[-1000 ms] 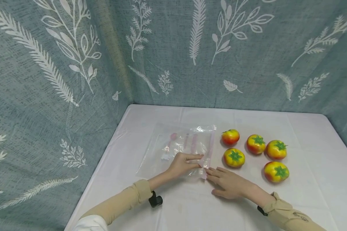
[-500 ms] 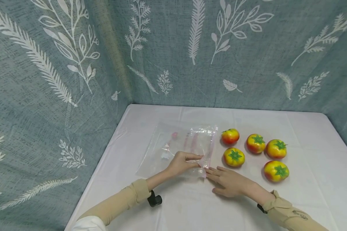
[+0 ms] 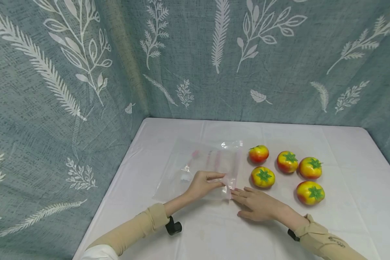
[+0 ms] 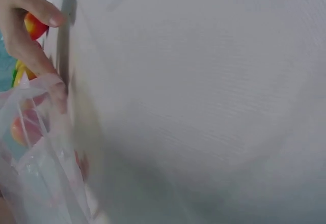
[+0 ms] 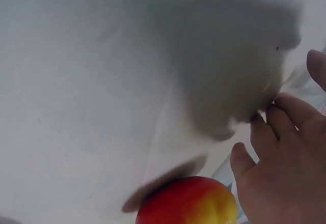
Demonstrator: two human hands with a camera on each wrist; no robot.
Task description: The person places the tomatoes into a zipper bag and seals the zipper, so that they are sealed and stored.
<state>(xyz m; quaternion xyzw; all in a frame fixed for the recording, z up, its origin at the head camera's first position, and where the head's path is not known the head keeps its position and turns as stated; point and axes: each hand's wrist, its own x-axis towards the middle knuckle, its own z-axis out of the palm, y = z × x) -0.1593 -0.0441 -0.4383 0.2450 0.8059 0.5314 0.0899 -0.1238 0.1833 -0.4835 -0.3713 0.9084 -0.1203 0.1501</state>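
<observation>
A clear plastic zip bag (image 3: 201, 164) with faint pink print lies flat on the white table, its pink-tinted mouth edge toward the right. My left hand (image 3: 203, 186) pinches the bag's upper film near the front corner of that mouth and raises it a little. In the left wrist view the raised bag film (image 4: 43, 147) shows wrinkled at the lower left. My right hand (image 3: 256, 204) lies palm down with fingers straight, fingertips right at the bag's front corner. Nearest to it is a yellow-red fruit (image 3: 263, 177) with a green star-shaped top; part of one fruit (image 5: 188, 203) shows in the right wrist view.
Several similar fruits stand to the right of the bag: one at the back (image 3: 259, 154), others further right (image 3: 287, 162), and one nearer the front (image 3: 310, 193). The white table (image 3: 214, 234) is backed by a blue-green leaf-patterned curtain (image 3: 195, 65).
My left hand has shifted slightly left, drawing the bag's upper film with it near the mouth. My right hand stays nearly in place, and the fruits have not moved.
</observation>
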